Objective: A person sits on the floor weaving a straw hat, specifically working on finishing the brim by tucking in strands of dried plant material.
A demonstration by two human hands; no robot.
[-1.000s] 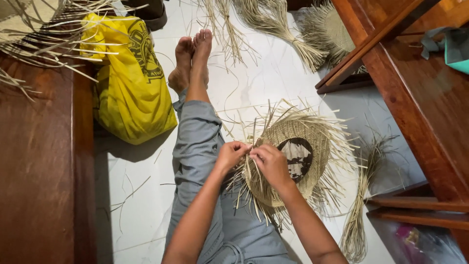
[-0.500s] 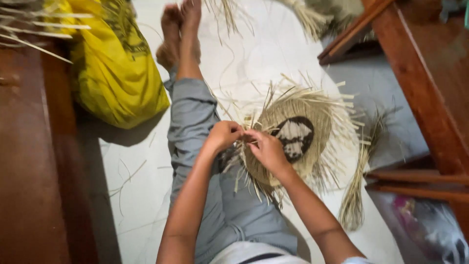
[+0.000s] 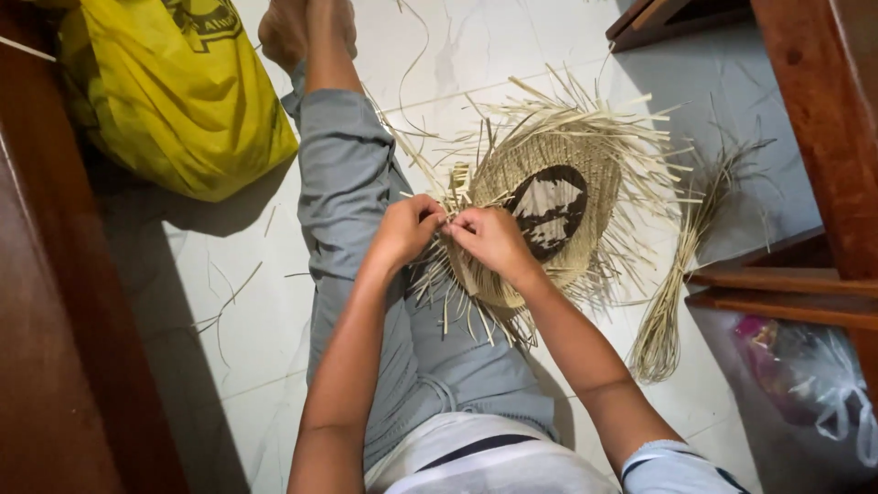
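A half-woven straw hat [image 3: 549,215] is held on the lap, its crown turned toward the floor at about two o'clock from the hands, with loose straw ends [image 3: 631,119] fanning out all round its edge. The left hand [image 3: 407,230] and the right hand [image 3: 489,240] are brought together at the rim nearest the body, at about nine o'clock on the hat. The fingers of both hands are curled and pressed onto strands at that rim; which strand is pinched cannot be told, since the fingertips are hidden behind the knuckles. A dark oval patch [image 3: 549,212] is seen inside the crown. A bundle of straw [image 3: 672,293] is laid on the white tiled floor [image 3: 229,302] at four o'clock from the hat, and a yellow bag [image 3: 174,91] lies at ten o'clock beside the outstretched leg [image 3: 343,174].

A dry strand could probably be snapped if it is bent too sharply at the rim. The weave could also be loosened if the pinch is relaxed before a strand is tucked under its neighbour.
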